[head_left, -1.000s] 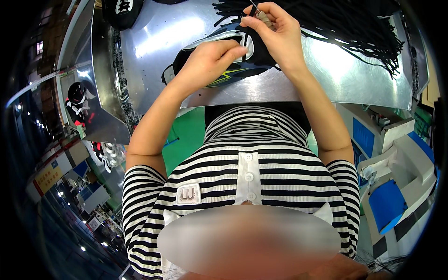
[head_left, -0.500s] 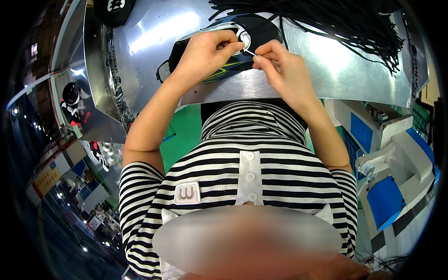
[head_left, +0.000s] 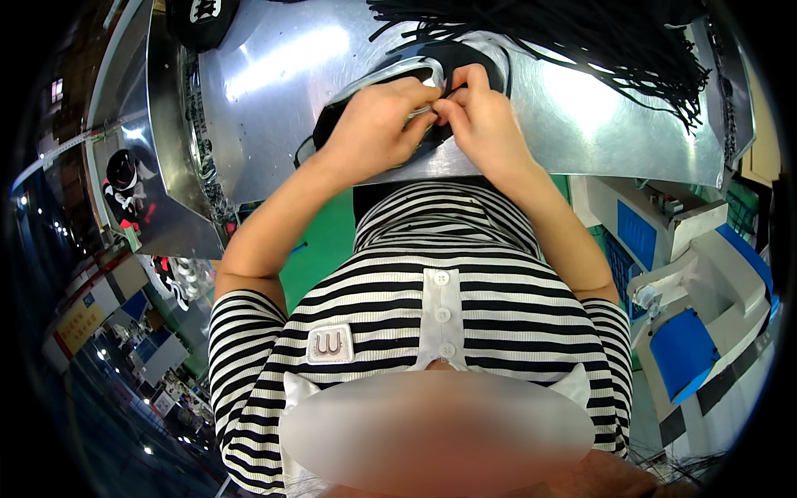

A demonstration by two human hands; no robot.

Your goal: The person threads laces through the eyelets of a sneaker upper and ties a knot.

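Note:
A black shoe upper (head_left: 332, 116) with grey edging lies on the metal table, largely covered by my hands. My left hand (head_left: 378, 124) rests over its near side, thumb and forefinger pinched close to the opening. Right beside it, my right hand (head_left: 486, 120) is closed too, its fingertips meeting those of the left over the upper. A black shoelace (head_left: 507, 70) curves round the far right end of the upper, and a dark strand runs into the right fingers. What the left fingertips pinch is hidden.
A big bundle of loose black laces (head_left: 614, 62) spreads over the back right of the metal table (head_left: 278, 158). Another black piece with a white mark (head_left: 203, 12) lies at the back left. A grey and blue machine (head_left: 681, 349) stands at my right.
My hands have come together and shifted slightly nearer to me. The thin white piece that stretched between their fingertips no longer shows. The upper has turned and moved a little.

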